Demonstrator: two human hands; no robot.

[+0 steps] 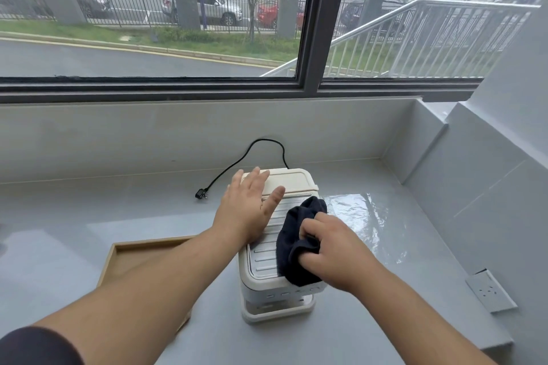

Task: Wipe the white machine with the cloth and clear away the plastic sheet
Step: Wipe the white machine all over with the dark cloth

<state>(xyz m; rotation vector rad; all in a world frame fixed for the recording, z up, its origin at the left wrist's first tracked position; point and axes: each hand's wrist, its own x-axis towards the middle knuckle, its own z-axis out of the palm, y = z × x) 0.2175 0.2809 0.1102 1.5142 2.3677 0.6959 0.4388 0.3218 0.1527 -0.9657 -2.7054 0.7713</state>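
On the white machine (277,249), right hand (335,255) fingers clench the cloth (296,231); left hand (252,207) rests flat, fingers spread.

Both arms reach forward; the left hand (248,210) lies flat, fingers spread, while the right hand (332,252) has its grip curled closed on the cloth (293,246).

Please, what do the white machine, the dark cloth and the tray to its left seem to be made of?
White machine: likely moulded plastic, matte cream, with ribbed top and rounded corners. Cloth: soft knit or terry fabric, dark navy, bunching in folds under the right hand. Tray: apparently light wood or bamboo, with tan, matte, straight rims.
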